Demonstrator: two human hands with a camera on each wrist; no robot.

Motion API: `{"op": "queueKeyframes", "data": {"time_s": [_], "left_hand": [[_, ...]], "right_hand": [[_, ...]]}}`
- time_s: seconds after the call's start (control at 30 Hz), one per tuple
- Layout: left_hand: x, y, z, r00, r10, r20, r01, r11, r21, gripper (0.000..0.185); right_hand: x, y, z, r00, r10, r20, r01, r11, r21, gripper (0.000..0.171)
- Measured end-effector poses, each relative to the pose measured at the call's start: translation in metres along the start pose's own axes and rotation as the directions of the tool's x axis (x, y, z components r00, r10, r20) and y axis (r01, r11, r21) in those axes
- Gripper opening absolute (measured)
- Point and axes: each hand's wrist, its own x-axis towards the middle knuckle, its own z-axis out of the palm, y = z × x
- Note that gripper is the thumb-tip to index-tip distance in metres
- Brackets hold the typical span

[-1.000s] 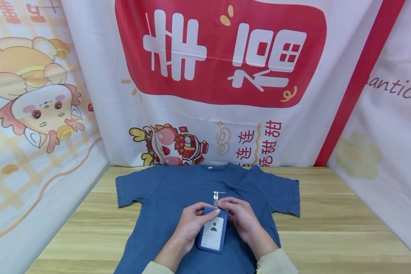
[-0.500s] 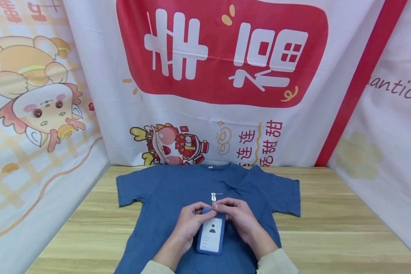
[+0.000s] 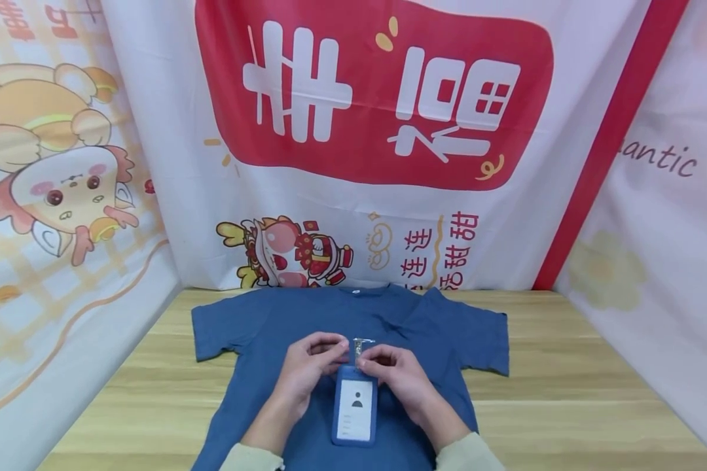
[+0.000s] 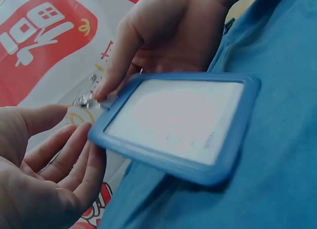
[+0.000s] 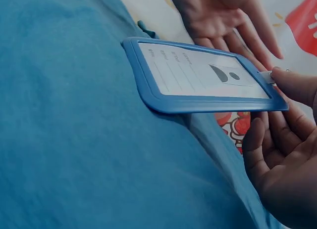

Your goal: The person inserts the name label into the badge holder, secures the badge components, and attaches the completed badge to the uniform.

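Observation:
A blue ID badge holder (image 3: 355,411) with a white card hangs over the blue T-shirt (image 3: 424,343). Its short strap (image 5: 267,77) and metal clip (image 3: 362,341) rise from the top edge. My right hand (image 3: 405,381) pinches the strap just above the holder, thumb in front. Beside the clip is my left hand (image 3: 306,369), its thumb apart from its fingers. In the left wrist view, that left hand (image 4: 52,169) has its fingers at the holder's top corner and its thumb near the clip; whether they touch cannot be told.
The T-shirt lies spread on a wooden table (image 3: 565,392), with its collar toward the back. Printed cloth (image 3: 306,190) hangs behind the table, and more cloth walls (image 3: 642,216) close in both sides.
The left hand has let go of the holder's top edge and moved left and up. The right hand keeps the strap; the holder has shifted slightly down and left.

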Motion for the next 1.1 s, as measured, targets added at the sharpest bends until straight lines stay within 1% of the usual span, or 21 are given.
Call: {"op": "queueKeyframes", "data": {"time_s": [0.07, 0.17, 0.33, 0.5, 0.73, 1.1], "left_hand": [[-0.0003, 0.0017, 0.0012, 1.000, 0.022, -0.004, -0.022, 1.000, 0.014, 0.031], [-0.0006, 0.0042, 0.0042, 0.999, 0.035, -0.003, -0.035, 0.998, 0.062, 0.032], [-0.0001, 0.0058, 0.0060, 1.000, 0.022, -0.010, -0.021, 0.995, 0.097, 0.029], [0.0013, 0.0045, 0.0053, 1.000, 0.007, -0.001, -0.007, 0.994, 0.108, 0.028], [0.0027, 0.0036, 0.0060, 0.999, 0.033, -0.003, -0.032, 0.993, 0.110, 0.025], [0.0068, 0.0005, 0.0038, 0.999, 0.040, -0.002, -0.040, 0.995, 0.096, 0.025]], "right_hand": [[-0.0012, 0.0003, 0.0032, 1.000, -0.006, 0.011, 0.007, 1.000, -0.028, 0.029], [-0.0024, 0.0002, 0.0060, 1.000, -0.016, 0.010, 0.016, 0.999, -0.049, 0.028], [-0.0031, -0.0005, 0.0081, 1.000, -0.023, 0.017, 0.024, 0.999, -0.049, 0.026], [-0.0036, 0.0014, 0.0095, 0.999, -0.039, 0.021, 0.040, 0.998, -0.057, 0.026], [-0.0041, 0.0004, 0.0094, 1.000, -0.030, -0.003, 0.030, 0.997, -0.071, 0.030], [-0.0009, 0.0025, 0.0100, 1.000, -0.030, -0.004, 0.030, 0.995, -0.095, 0.030]]}}
